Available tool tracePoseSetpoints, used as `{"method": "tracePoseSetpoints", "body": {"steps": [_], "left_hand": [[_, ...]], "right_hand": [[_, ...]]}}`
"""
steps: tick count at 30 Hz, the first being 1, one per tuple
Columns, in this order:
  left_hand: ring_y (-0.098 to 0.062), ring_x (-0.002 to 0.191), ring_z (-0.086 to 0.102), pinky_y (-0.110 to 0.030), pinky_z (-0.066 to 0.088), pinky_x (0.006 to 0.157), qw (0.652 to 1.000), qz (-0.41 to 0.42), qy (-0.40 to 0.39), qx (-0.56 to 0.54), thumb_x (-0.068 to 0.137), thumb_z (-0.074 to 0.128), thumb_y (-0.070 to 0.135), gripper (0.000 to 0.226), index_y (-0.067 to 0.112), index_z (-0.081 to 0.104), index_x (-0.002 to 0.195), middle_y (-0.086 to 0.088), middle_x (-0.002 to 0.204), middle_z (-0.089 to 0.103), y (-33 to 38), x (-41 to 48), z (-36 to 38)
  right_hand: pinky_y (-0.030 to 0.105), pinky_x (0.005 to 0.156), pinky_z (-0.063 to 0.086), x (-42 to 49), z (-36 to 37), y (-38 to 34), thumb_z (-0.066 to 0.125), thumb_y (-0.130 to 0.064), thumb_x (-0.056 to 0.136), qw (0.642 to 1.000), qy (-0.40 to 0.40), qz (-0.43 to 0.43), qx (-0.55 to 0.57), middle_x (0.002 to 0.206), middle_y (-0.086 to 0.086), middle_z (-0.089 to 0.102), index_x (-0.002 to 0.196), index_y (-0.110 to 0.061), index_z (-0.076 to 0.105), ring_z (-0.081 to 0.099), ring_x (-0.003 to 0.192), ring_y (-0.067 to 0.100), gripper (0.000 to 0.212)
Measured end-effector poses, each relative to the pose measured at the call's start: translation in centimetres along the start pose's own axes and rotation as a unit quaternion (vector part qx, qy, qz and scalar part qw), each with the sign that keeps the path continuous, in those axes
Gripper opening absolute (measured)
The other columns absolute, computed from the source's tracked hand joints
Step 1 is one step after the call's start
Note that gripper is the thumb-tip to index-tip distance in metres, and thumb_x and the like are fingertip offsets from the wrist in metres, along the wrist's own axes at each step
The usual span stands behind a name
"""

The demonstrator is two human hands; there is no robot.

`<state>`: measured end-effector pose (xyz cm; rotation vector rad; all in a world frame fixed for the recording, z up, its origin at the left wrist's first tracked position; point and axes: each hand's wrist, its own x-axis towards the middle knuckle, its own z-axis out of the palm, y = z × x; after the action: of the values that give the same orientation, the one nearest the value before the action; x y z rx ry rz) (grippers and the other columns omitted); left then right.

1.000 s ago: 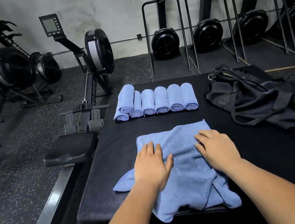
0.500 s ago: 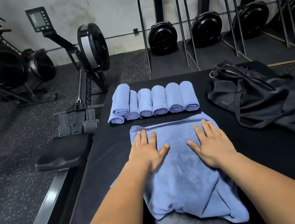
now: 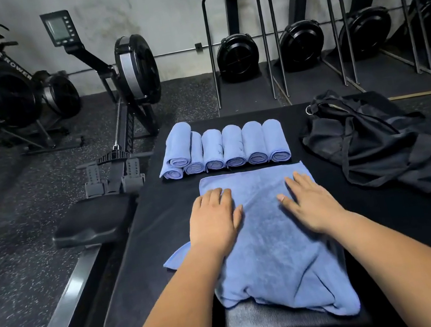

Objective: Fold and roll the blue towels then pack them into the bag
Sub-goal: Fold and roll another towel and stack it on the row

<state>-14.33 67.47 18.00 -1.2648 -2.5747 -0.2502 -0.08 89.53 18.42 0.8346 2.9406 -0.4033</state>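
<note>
Blue towel (image 3: 268, 240): flat on tabletop (image 3: 393, 232), long axis toward viewer, far edge just beyond fingers. Left hand (image 3: 213, 224), right hand (image 3: 310, 204): palms down on it, fingers slightly spread, gripping nothing. Bag (image 3: 395, 143): right.

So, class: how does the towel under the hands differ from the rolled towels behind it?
The flat towel lies spread out and rumpled at its near end; the rolled towels are tight cylinders in a row. Both hands, left hand and right hand, press the flat towel; nothing touches the rolled towels. All are blue.

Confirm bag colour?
Black: the bag lies crumpled right of the rolled towels; seen in the head view.
</note>
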Motion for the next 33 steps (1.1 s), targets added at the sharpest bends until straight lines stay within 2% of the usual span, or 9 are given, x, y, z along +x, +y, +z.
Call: {"method": "tracePoseSetpoints", "body": {"steps": [5,13,16,19,22,26,28,31,33], "left_hand": [[-0.024,0.124,0.059,-0.042,0.049,0.103,0.987,0.073,-0.002,-0.145,0.103,0.046,0.052,0.049,0.019,0.065,0.132,0.001,0.134,0.063,-0.9,-3.2,-1.8],[-0.020,0.112,0.058,-0.038,0.047,0.092,0.968,0.219,-0.007,-0.122,0.097,0.054,0.070,0.051,0.025,0.065,0.120,0.003,0.122,0.060,0.2,-10.3,-6.1],[-0.022,0.109,0.057,-0.039,0.047,0.091,0.968,0.233,-0.030,-0.085,0.095,0.054,0.073,0.055,0.028,0.061,0.125,0.003,0.124,0.057,0.1,-12.5,-6.5],[-0.024,0.105,0.059,-0.042,0.047,0.089,0.976,0.206,-0.038,-0.051,0.095,0.059,0.051,0.038,0.029,0.060,0.127,0.003,0.124,0.058,-0.2,-13.7,-5.9],[-0.027,0.101,0.066,-0.038,0.049,0.087,0.989,0.110,-0.036,-0.093,0.094,0.059,0.025,0.027,0.030,0.067,0.119,0.005,0.114,0.068,-0.5,-14.2,-5.9],[-0.014,0.091,0.067,-0.032,0.051,0.079,0.969,-0.039,0.046,-0.240,0.102,0.056,0.029,0.018,0.033,0.066,0.116,0.012,0.101,0.073,-0.3,-13.4,-8.4],[-0.007,0.083,0.063,-0.032,0.051,0.080,0.947,-0.099,0.100,-0.290,0.101,0.062,0.028,0.020,0.031,0.064,0.120,0.012,0.091,0.070,-0.4,-11.8,-9.6],[-0.023,0.104,0.057,-0.043,0.049,0.087,0.983,-0.100,0.082,-0.132,0.093,0.070,0.024,0.040,0.025,0.060,0.131,0.000,0.114,0.061,-0.8,-9.8,-10.1],[-0.029,0.105,0.053,-0.045,0.048,0.085,0.995,-0.039,0.071,-0.052,0.090,0.071,0.025,0.039,0.025,0.061,0.128,-0.002,0.119,0.055,-0.7,-9.5,-9.9]], "right_hand": [[0.035,0.130,0.014,-4.3,-0.3,0.3,0.002,-0.096,0.079,0.993,0.036,-0.105,0.049,0.172,-0.005,0.022,0.159,-0.029,0.041,0.013,0.160,0.014,0.111],[0.036,0.117,0.039,-12.0,-0.1,-0.6,0.029,-0.095,0.084,0.978,0.047,-0.204,0.024,0.159,-0.016,0.041,0.134,-0.042,0.059,0.033,0.147,0.007,0.079],[0.034,0.103,0.047,-14.3,-0.2,-0.4,0.041,-0.095,0.083,0.965,0.073,-0.254,0.008,0.139,-0.015,0.049,0.118,-0.039,0.057,0.043,0.134,0.009,0.067],[0.028,0.092,0.045,-16.4,-0.4,-0.4,0.049,-0.093,0.080,0.954,0.064,-0.292,-0.041,0.120,-0.019,0.046,0.115,-0.040,0.051,0.045,0.113,0.004,0.063],[0.029,0.085,0.046,-17.0,-0.3,-0.1,0.055,-0.067,0.089,0.952,0.065,-0.294,-0.061,0.117,-0.019,0.054,0.117,-0.040,0.055,0.055,0.109,0.009,0.039],[0.028,0.071,0.044,-15.8,-2.3,0.1,0.068,-0.035,0.093,0.971,0.123,-0.171,0.116,0.084,-0.015,0.070,0.094,-0.037,0.070,0.064,0.082,0.015,0.003],[0.028,0.076,0.047,-14.5,-3.6,0.7,0.075,-0.031,0.092,0.954,0.187,-0.090,0.216,0.086,-0.013,0.073,0.095,-0.035,0.075,0.066,0.084,0.015,0.005],[0.040,0.087,0.053,-13.0,-4.2,1.4,0.077,-0.032,0.088,0.967,0.227,-0.030,0.113,0.108,-0.007,0.068,0.115,-0.033,0.072,0.062,0.101,0.024,0.027],[0.042,0.087,0.051,-13.1,-3.5,0.9,0.079,-0.033,0.086,0.962,0.246,-0.107,0.039,0.112,-0.008,0.063,0.114,-0.033,0.072,0.057,0.103,0.024,0.030]]}}
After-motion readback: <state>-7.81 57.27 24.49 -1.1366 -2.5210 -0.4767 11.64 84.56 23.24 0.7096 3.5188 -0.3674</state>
